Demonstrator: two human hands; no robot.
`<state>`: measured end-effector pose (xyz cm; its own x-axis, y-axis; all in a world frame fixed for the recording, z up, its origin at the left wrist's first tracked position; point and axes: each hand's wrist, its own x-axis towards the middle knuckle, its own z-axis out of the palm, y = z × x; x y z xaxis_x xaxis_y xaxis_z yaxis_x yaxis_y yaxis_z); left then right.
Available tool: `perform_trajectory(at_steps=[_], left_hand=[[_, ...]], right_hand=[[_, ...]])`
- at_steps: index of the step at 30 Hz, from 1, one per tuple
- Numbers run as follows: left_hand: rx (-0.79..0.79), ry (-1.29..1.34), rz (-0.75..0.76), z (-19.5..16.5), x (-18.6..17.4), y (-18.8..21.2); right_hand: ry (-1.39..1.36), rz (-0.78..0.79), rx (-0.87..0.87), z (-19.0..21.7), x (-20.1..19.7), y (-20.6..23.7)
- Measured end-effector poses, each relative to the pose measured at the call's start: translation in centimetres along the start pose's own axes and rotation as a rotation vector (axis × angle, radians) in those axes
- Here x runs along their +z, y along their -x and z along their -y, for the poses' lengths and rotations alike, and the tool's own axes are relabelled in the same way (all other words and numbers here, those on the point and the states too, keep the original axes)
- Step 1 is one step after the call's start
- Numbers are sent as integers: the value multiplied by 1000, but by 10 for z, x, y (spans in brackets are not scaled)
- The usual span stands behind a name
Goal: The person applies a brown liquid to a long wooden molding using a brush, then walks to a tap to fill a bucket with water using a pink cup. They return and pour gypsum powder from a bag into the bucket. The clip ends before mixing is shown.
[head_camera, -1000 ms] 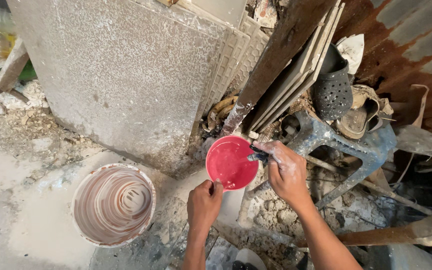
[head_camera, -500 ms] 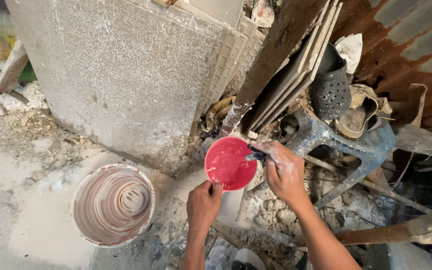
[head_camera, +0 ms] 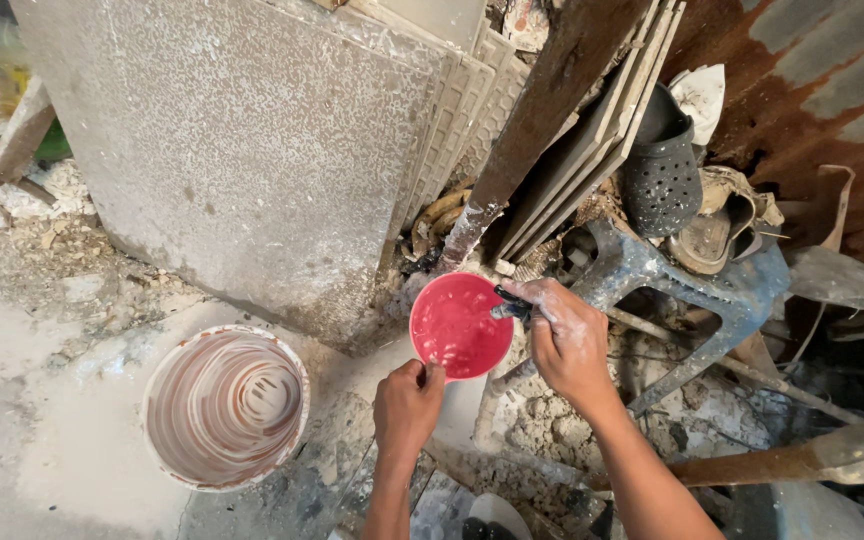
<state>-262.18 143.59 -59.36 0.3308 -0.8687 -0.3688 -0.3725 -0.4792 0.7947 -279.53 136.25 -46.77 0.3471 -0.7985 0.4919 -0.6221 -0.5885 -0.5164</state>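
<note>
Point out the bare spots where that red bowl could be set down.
Free: pale floor left of the white bucket, and the strip between bucket and left hand. Crowded: rubble and blue chair beyond the right hand and red bowl.

Rusty metal wall [head_camera: 802, 90], dusty floor [head_camera: 42, 400], perhaps concrete.

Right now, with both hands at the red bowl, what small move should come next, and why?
Probably scrape the tool down the inner wall. The left hand pinches the near rim of the red bowl, steadying it, while the right hand holds the tool at the far rim, and whitish smears cling inside.
</note>
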Motion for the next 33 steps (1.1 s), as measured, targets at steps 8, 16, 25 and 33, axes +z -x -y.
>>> perform_trajectory(at_steps=[8,16,25,33], left_hand=[[-4,-17,-5,2,3,-1],[-74,-43,55,-1,3,-1],[-81,-38,39,1,4,0],[-21,-9,-17,0,6,0]], right_hand=[[-1,4,16,-1,0,0],[-15,-3,23,-2,1,0],[-19,-12,-6,2,-2,-1],[-3,1,-9,1,-2,-1]])
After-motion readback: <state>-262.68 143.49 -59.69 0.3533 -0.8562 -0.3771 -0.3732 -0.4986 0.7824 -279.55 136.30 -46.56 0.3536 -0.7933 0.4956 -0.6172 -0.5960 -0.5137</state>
